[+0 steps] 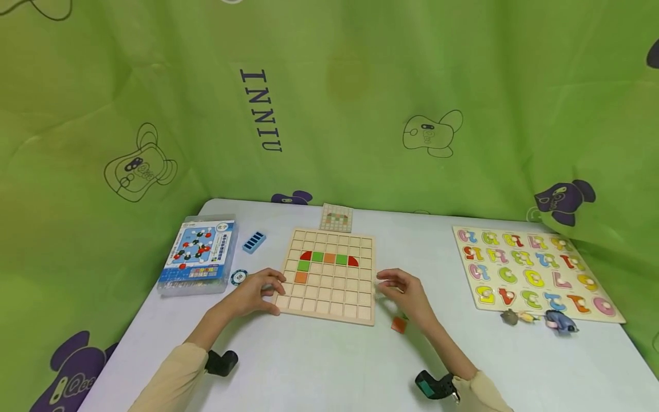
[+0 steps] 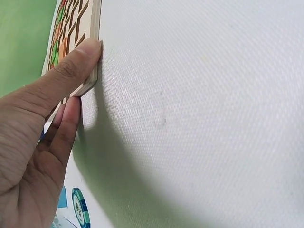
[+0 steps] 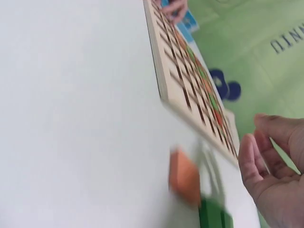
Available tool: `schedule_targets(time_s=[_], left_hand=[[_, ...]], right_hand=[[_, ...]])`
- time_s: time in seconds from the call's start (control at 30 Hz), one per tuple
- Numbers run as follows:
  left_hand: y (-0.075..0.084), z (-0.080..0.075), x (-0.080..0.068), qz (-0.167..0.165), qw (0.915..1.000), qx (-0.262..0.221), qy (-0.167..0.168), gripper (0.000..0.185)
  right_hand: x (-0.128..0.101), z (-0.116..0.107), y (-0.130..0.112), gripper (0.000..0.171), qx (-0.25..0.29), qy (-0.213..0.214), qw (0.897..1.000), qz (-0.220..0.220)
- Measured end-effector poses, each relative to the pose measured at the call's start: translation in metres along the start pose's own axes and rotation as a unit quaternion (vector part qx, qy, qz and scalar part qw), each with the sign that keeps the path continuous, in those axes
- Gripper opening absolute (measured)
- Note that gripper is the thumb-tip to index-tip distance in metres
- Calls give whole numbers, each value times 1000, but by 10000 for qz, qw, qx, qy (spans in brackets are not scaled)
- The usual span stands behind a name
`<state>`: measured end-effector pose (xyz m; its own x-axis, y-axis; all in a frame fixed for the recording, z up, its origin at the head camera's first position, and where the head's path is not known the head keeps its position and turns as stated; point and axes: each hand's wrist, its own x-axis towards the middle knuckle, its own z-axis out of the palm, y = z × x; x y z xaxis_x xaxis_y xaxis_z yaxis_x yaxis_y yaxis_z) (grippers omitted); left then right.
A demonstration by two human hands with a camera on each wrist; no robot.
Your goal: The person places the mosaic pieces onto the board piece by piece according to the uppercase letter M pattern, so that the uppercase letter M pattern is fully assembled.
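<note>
A square wooden grid board lies on the white table, with green, orange and red pieces set in some of its cells. My left hand holds the board's near left corner. In the left wrist view its thumb presses the corner, with fingers along the side. Just off the board's right edge is my right hand, fingers loosely bent, nothing seen between them in the right wrist view. Below that hand lie an orange block and a green block, the latter mostly hidden in the head view.
Behind the board lies a small pattern card. On the left are a boxed molecule set, a blue striped block and a round chip. A number puzzle board occupies the right, small animal figures along its near edge.
</note>
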<state>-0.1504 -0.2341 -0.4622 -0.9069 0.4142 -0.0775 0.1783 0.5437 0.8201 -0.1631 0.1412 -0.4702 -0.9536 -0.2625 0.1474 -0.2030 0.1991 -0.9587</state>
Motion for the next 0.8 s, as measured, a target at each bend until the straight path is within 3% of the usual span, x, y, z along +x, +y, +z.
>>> schedule_targets(time_s=[0.23,0.37,0.57,0.8], left_hand=[[-1,0,-1,58,9999,123,23,29],[-3,0,-2,40,9999,120,36,30],[-2,-1,-3,70,9999,88,16,30],[0,0,-2,157,9999,41,-14,30]], right_hand=[[-19,-46,8,25,-324,411,9985,-168],[-27,-62,15,27,-835,495,9952,-104],[-33,-69,28,31,-1605,200,9868,-23],[-32,-69,37,27,-1811,181,9831,-223]])
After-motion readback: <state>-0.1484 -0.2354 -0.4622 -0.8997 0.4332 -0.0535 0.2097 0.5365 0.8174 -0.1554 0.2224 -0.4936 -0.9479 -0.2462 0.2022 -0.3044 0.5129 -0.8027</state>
